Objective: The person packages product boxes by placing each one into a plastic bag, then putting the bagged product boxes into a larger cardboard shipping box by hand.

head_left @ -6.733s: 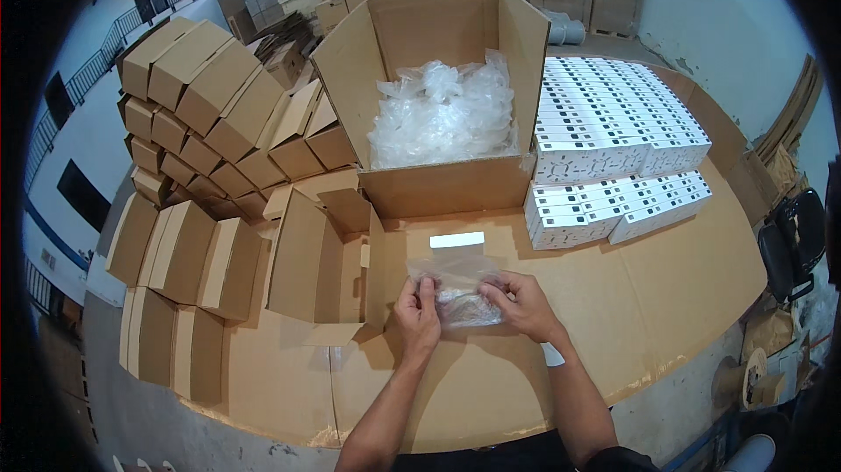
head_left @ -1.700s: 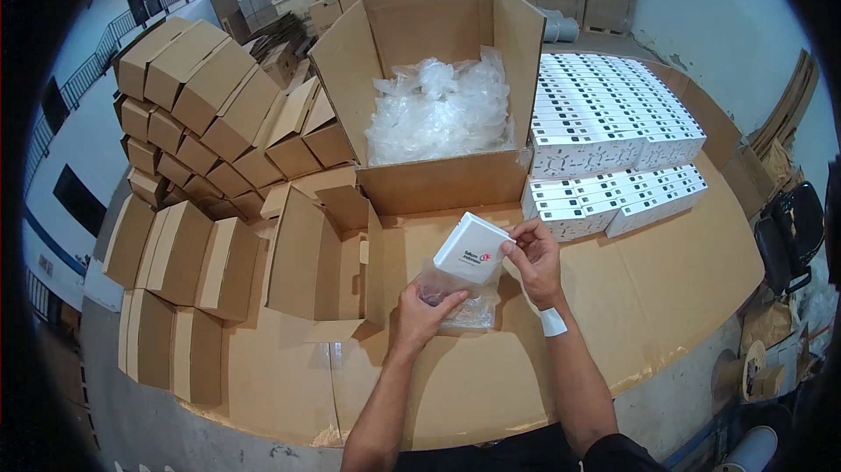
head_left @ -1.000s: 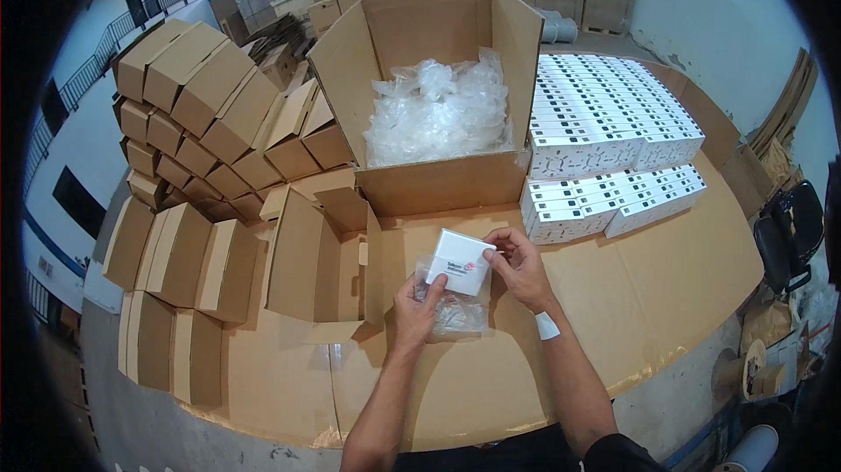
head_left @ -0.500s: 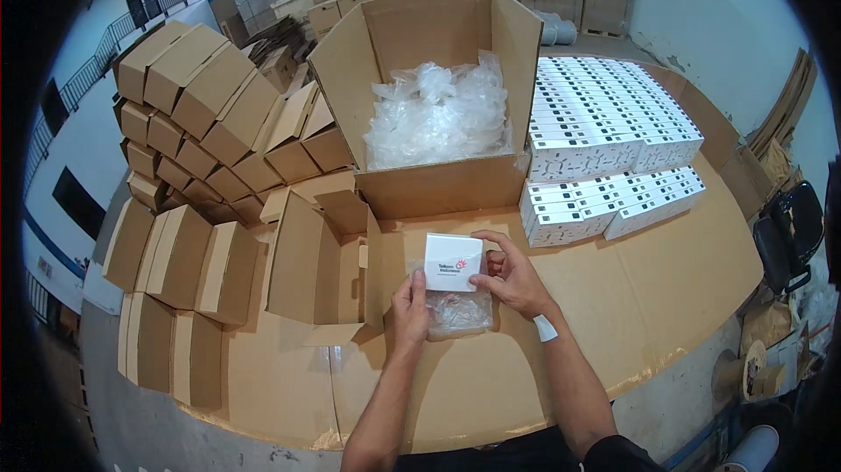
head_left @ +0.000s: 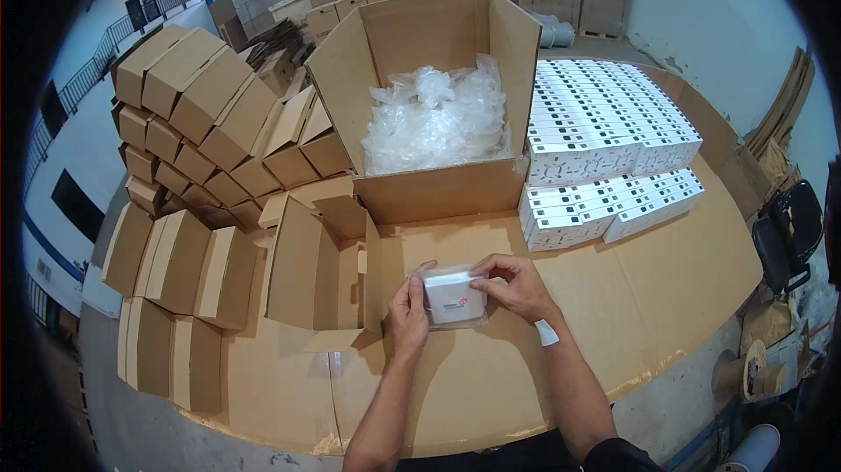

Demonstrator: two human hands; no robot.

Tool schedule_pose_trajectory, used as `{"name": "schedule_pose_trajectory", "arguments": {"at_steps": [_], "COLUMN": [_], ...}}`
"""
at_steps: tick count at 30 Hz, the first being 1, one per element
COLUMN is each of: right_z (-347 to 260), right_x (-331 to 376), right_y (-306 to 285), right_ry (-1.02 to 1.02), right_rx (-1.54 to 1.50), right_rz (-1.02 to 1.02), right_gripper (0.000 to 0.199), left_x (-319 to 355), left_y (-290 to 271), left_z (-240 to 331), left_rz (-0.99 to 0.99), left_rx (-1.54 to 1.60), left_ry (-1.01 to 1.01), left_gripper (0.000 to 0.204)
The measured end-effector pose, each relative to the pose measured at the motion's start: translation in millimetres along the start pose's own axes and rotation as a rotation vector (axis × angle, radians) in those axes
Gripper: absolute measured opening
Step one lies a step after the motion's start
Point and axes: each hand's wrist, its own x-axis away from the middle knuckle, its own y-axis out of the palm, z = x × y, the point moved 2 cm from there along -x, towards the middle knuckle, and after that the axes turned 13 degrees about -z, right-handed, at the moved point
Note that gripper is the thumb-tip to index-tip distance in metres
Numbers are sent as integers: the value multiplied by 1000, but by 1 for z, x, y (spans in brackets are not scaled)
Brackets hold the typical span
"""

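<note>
Over the cardboard-covered table, both hands hold a small white square box [head_left: 452,295] with a red mark and dark print on its face. It sits inside a clear plastic bag [head_left: 457,324], whose lower edge shows just below it. My left hand [head_left: 408,312] is closed on the left side of the bag, thumb in front. My right hand [head_left: 515,288] pinches at the upper right corner, with the thumb and index finger at the bag's mouth. Left of my hands stands an open brown carton [head_left: 302,275], its flaps folded out.
A large open carton [head_left: 442,191] beyond my hands holds a heap of clear plastic bags [head_left: 434,121]. Rows of white boxes [head_left: 604,121] are stacked at the right. Many brown cartons [head_left: 197,86] are piled at the left, with more [head_left: 180,262] nearer.
The white box has slid down into the clear bag, where before it stood mostly above it. Both hands stay on it, and the right hand has moved slightly lower.
</note>
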Motion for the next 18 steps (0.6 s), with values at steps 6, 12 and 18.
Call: {"name": "schedule_pose_trajectory", "arguments": {"at_steps": [6, 12, 18], "right_z": [-9, 10, 2], "right_x": [3, -7, -12], "right_y": [-3, 8, 14], "right_ry": [-131, -206, -241], "right_rx": [122, -106, -399], "right_rz": [64, 276, 301], "right_gripper": [8, 17, 40], "left_x": [3, -8, -16], "left_y": [4, 8, 9], "left_z": [12, 7, 7], "left_rz": [-2, 12, 1], "left_rx": [-19, 27, 226], "left_ry": [67, 81, 84], "left_gripper": [50, 52, 40]}}
